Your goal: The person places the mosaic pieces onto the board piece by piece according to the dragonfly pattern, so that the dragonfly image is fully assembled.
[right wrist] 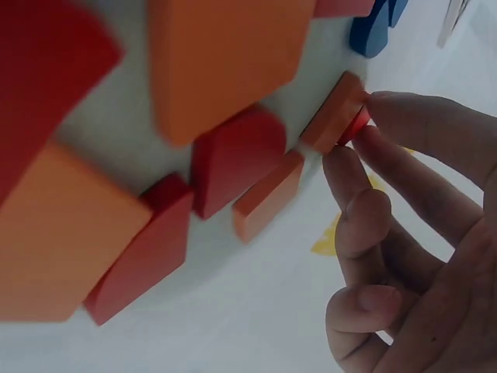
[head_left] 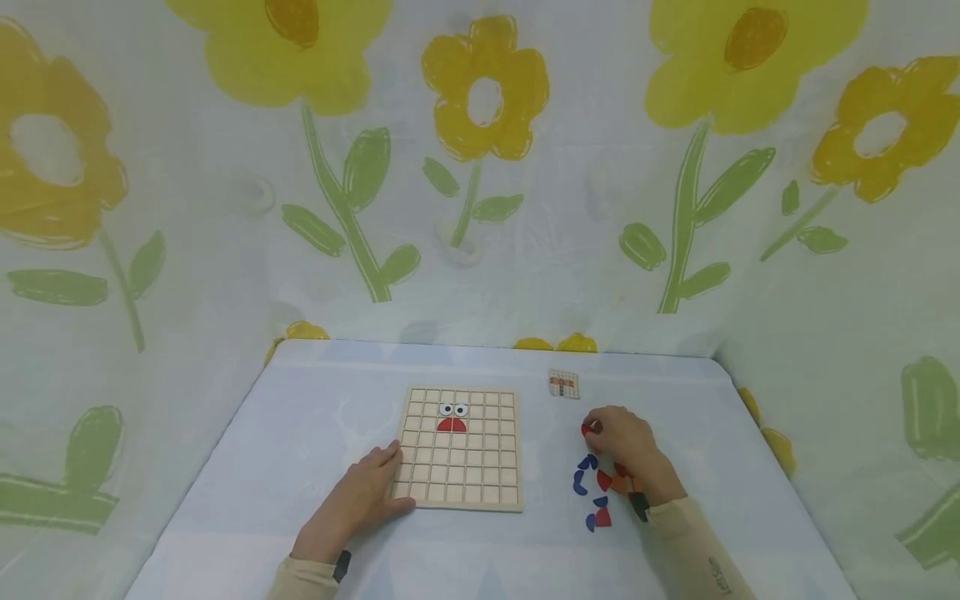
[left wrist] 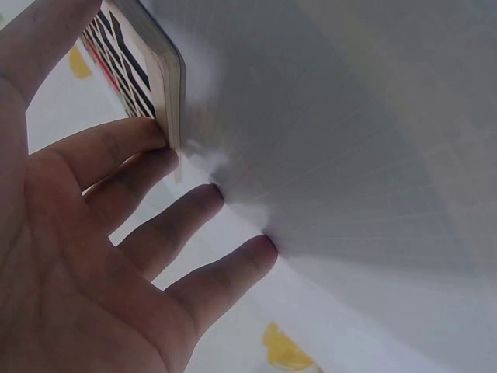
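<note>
A wooden grid board (head_left: 462, 471) lies on the table, with two eye pieces (head_left: 453, 410) and a red half-round mouth (head_left: 452, 426) made of two pieces near its top. My left hand (head_left: 365, 490) touches the board's left side, fingers extended along the edge and thumb by its near corner. In the left wrist view, the fingertips (left wrist: 208, 194) reach past the board's rim (left wrist: 177, 93). To the right of the board, my right hand (head_left: 624, 439) pinches a small red piece (right wrist: 356, 126) between thumb and fingers; an orange piece (right wrist: 334, 113) sits right at the fingertips in the right wrist view.
Several blue pieces (head_left: 580, 482), red pieces (head_left: 603, 517) and orange pieces (head_left: 619, 484) lie loose near the right wrist, partly hidden by it. A small pattern card (head_left: 564, 384) lies beyond the right hand. Flowered cloth walls (head_left: 540, 275) surround the table.
</note>
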`<state>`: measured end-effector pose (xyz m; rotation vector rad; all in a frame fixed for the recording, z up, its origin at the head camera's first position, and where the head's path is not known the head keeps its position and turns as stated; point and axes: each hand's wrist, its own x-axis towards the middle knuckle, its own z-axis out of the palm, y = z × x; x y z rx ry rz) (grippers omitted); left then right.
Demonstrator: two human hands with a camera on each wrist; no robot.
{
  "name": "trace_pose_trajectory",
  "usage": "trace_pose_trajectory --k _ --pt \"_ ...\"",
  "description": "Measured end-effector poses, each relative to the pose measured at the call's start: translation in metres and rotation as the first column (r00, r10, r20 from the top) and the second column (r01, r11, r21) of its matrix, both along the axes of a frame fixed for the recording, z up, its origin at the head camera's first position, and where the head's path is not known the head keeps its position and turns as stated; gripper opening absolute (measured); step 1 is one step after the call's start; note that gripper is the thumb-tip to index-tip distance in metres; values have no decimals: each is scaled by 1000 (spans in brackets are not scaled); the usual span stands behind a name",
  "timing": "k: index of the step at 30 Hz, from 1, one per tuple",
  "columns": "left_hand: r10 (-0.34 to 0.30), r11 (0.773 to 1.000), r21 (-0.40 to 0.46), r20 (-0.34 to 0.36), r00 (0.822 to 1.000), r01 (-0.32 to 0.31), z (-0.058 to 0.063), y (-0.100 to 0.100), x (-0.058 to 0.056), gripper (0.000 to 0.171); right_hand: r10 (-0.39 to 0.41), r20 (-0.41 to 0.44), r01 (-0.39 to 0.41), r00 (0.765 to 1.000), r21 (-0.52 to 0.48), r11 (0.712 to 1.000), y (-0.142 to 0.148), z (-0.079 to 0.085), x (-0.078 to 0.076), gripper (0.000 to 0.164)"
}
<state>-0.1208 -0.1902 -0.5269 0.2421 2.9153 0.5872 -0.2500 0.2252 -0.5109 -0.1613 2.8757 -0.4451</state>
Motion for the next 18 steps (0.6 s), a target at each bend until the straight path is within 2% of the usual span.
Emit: trace_pose_trajectory --k 8,18 --pt "14 1000 -5 7 1000 -14 0 -1 0 88 20 -22 -19 1000 24 1000 -13 -2 -2 23" --pt "14 1000 -5 -2 1000 -14 -1 0 0 88 2 -1 -2 1000 26 1000 -14 -2 -2 24"
